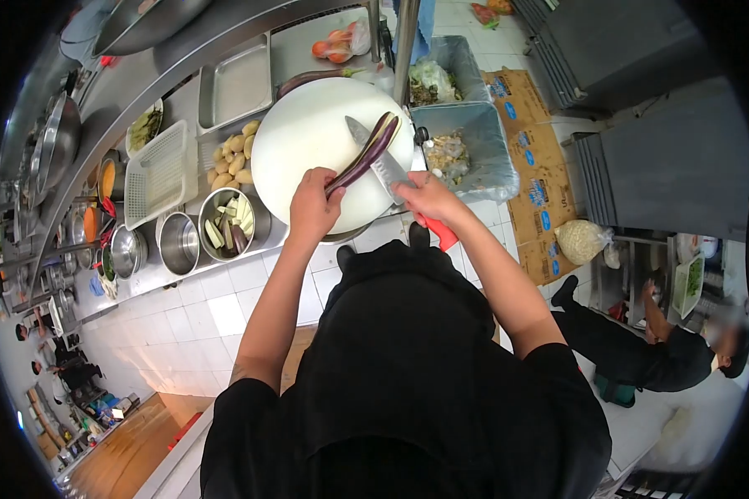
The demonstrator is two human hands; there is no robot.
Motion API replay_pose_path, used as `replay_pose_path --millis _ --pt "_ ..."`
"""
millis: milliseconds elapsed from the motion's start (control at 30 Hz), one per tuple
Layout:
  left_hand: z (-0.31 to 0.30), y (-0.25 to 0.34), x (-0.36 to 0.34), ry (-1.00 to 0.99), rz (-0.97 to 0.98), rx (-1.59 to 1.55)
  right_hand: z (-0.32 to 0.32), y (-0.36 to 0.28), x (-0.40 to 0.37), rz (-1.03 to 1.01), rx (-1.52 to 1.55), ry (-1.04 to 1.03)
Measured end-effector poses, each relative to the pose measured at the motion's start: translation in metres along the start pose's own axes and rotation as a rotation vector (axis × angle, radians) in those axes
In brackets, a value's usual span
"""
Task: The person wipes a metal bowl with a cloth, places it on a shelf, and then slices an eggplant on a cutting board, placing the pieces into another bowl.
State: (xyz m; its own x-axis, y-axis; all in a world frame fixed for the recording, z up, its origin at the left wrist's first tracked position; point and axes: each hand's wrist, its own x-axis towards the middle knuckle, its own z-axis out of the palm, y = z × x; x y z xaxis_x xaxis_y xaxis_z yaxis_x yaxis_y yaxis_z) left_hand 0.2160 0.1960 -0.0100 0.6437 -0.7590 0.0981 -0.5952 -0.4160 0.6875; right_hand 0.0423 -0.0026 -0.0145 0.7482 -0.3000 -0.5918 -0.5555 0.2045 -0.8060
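Note:
My left hand (314,202) grips the near end of a long purple eggplant (373,150), which has pale peeled strips along its length. In my right hand (429,198) is a kitchen knife (384,169) with a red handle, its blade crossing beneath the eggplant in this view. Both are over a round white cutting board (287,137). Left of the board stands a steel pot (262,218) with cut eggplant pieces in it. Another whole eggplant (312,80) lies behind the board's far edge.
Potatoes (235,155) lie left of the board, near a white plastic basket (154,176) and a metal tray (235,83). An empty steel pot (178,243) stands by the counter edge. Lined waste bins (495,158) are at the right. A person in black (641,349) works at far right.

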Motion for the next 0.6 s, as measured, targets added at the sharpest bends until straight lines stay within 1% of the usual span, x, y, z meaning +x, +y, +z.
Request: replay_pose_path --millis 67,167,233,367,433,467,533,600 --pt "0.0 -0.007 -0.003 -0.025 -0.012 -0.011 0.003 -0.002 0.0 -0.007 0.007 -0.007" --pt "0.005 -0.006 -0.004 -0.021 -0.029 -0.03 0.017 -0.002 -0.009 -0.009 -0.001 0.053" --pt "0.007 -0.003 -0.003 0.003 -0.068 -0.03 0.027 0.003 -0.018 -0.014 -0.002 -0.005" --pt "0.005 -0.002 -0.006 0.022 -0.078 -0.089 0.019 0.004 -0.013 0.006 0.001 -0.054" --pt "0.001 -0.004 -0.008 0.067 0.015 0.011 0.014 0.001 -0.01 0.005 -0.006 -0.055" --pt "-0.003 -0.005 -0.011 0.066 0.016 0.01 0.011 0.0 -0.008 0.005 -0.011 -0.052" --pt "-0.013 -0.01 -0.018 0.017 -0.041 0.107 0.007 0.0 -0.003 -0.002 -0.017 -0.038" --pt "-0.01 -0.017 -0.02 -0.007 -0.075 0.085 0.007 0.001 0.001 -0.004 -0.049 -0.029"
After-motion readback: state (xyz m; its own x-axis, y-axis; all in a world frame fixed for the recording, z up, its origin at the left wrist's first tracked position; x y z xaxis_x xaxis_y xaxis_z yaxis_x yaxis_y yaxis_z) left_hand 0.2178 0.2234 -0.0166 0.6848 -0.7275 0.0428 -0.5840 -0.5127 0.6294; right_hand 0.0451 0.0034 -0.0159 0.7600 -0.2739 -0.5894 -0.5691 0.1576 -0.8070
